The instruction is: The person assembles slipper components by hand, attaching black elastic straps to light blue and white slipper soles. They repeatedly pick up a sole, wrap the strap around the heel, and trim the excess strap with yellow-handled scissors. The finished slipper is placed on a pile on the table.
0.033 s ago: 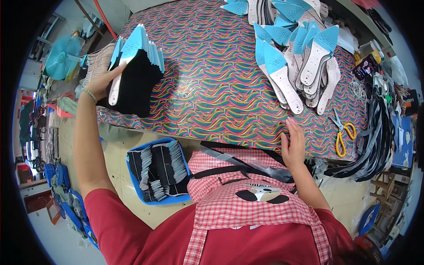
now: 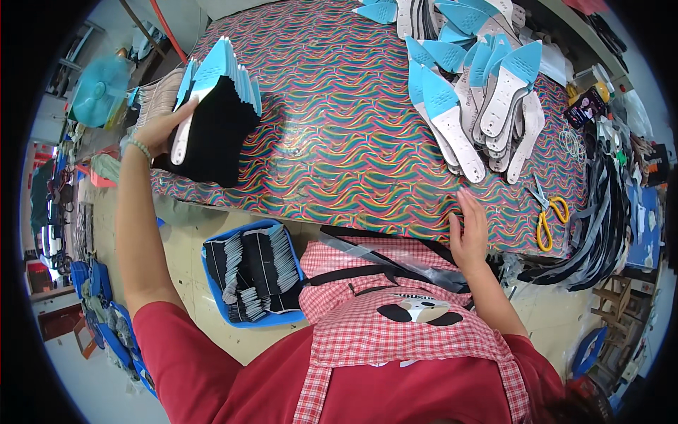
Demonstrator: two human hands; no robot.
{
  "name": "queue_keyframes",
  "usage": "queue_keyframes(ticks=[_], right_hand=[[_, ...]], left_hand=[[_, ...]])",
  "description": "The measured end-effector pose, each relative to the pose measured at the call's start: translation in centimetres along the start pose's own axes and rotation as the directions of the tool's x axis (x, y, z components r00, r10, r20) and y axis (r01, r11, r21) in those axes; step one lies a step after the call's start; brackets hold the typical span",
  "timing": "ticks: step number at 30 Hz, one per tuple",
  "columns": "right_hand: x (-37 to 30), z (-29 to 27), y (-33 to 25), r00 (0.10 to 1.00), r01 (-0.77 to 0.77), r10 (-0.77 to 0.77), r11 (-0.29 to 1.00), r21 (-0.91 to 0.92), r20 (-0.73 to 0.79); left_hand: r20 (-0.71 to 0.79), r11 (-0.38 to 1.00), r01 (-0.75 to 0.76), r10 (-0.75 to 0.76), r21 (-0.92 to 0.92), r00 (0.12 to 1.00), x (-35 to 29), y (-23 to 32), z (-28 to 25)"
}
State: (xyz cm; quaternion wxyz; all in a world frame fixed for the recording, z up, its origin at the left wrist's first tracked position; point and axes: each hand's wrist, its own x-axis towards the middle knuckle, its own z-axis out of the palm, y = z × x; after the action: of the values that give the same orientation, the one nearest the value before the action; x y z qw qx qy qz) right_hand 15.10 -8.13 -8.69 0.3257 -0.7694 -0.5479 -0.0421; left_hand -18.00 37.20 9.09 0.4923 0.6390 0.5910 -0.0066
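Note:
My left hand (image 2: 161, 129) grips a stack of shoe insoles at the table's left end. Its thumb lies on the front white insole (image 2: 185, 134); the other fingers are hidden. Blue pointed ends (image 2: 215, 67) of the stack face away from me. Black pieces (image 2: 215, 141), apparently fabric, stand in the same bundle. My right hand (image 2: 469, 230) is open at the table's near edge, holding nothing, with fingers stretched out. Just beyond its fingertips lies a loose pile of white-and-blue insoles (image 2: 503, 106).
Yellow-handled scissors (image 2: 544, 212) lie right of my right hand on the patterned table (image 2: 339, 127). Black and grey strips (image 2: 607, 212) hang over the right edge. Below, a blue bin (image 2: 219, 297) holds black pieces. Beige pieces (image 2: 157, 95) stand beyond my left hand.
My left hand and the insole stack have shifted very slightly to the left and away from me. My right hand stays in place.

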Motion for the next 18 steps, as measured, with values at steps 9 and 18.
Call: queue_keyframes(ticks=[9,18], right_hand=[[-0.1,0.2,0.0,1.000,0.000,-0.001,1.000,0.002,0.017],[-0.3,0.1,0.8,1.000,-0.008,0.008,1.000,0.028,-0.007]], left_hand=[[-0.301,0.500,-0.259,0.780,0.826,0.548,0.1,-1.3,-0.6],[-0.039,0.182,-0.300,0.903,0.936,0.428,3.0,-3.1,-0.1]])
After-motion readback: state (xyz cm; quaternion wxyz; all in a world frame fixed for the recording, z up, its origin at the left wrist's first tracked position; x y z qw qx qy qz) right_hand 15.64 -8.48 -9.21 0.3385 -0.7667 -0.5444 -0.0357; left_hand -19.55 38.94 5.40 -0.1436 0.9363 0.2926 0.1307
